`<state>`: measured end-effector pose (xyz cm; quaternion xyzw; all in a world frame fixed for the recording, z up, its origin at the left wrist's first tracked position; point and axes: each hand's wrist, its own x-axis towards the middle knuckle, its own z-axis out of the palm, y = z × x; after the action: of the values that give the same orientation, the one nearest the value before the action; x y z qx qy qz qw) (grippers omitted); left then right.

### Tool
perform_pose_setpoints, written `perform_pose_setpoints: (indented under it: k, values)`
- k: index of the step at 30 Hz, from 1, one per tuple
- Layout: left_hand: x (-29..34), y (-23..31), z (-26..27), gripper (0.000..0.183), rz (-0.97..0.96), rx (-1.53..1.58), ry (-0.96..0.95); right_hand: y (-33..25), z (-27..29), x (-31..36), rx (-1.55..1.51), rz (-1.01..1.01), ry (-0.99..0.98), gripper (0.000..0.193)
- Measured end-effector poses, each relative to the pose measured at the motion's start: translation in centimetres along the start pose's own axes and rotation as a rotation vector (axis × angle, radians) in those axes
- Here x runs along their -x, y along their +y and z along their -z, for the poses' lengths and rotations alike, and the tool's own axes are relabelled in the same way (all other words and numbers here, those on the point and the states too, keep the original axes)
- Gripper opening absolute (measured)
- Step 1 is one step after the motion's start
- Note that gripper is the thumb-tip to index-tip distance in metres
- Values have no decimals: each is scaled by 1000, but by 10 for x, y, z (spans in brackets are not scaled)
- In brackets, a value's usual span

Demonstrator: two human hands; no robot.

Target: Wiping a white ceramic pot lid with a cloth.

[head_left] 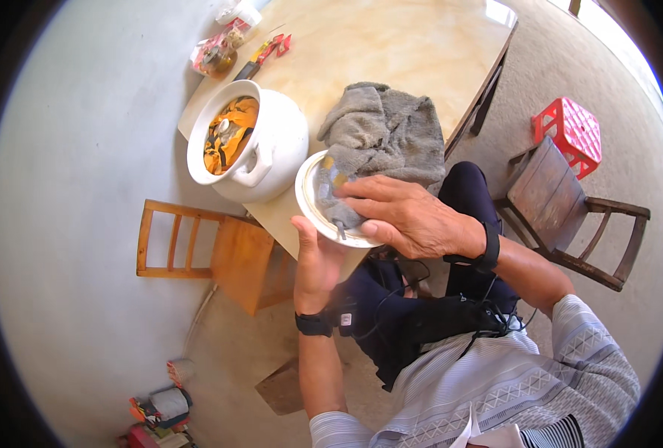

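Interior, apparently a home. Domestic use is indicated by the stone-patterned table [406, 45], white handled pot [287, 134], gray cloth [384, 131], slatted wooden chair [238, 250] and red plastic stool [576, 128], beside a plain pale wall [85, 187].

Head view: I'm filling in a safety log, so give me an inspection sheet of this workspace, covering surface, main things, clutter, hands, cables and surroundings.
Surface: cream, glossy table.
Main things: round white dish or lid, held off the table; grey cloth, bunched up; white pot containing orange and dark pieces.
Clutter: jar and dark-handled tool beyond the pot.
Hands: left hand supports the dish or lid; right hand lies over grey fabric on it.
Cables: thin dark cords around the person's lap.
Surroundings: light wooden chair, dark wooden chair, red stool, pale wall.
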<state>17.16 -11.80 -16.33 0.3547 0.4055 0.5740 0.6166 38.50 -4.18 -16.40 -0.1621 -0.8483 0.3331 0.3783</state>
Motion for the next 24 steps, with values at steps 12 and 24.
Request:
perform_pose_setpoints:
  k: [12,24]
  values:
    - [-3,10,-9,80,60,128,-112,4,-3,-19,156,161,-98,81]
    - [4,-3,-16,75,-28,62,0,-15,17,16,257,93,-108,85]
